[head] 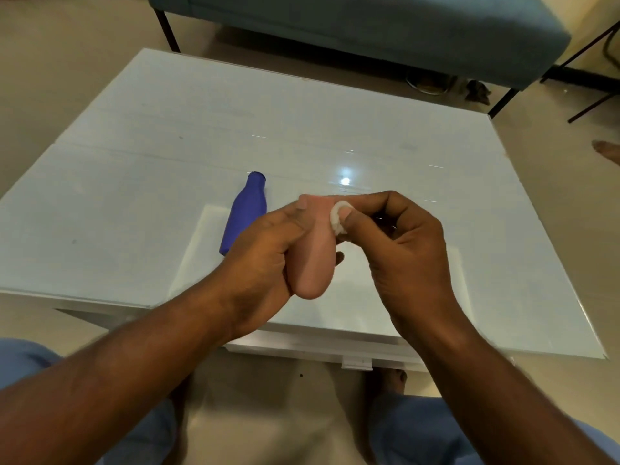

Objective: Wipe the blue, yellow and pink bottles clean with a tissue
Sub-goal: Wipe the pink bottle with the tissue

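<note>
My left hand (265, 260) grips the pink bottle (313, 263) above the near part of the glass table, its neck pointing away from me. My right hand (399, 243) pinches a small white tissue wad (336, 220) between thumb and fingers and presses it against the bottle's upper right side. The blue bottle (243, 216) lies on its side on the table just left of my left hand, neck pointing away. No yellow bottle is in view.
The white glass-topped table (335, 129) fills the middle of the view, its near edge just under my hands. A teal bench with black legs (352, 25) stands beyond it. My knees in blue trousers (419, 427) and the floor are below.
</note>
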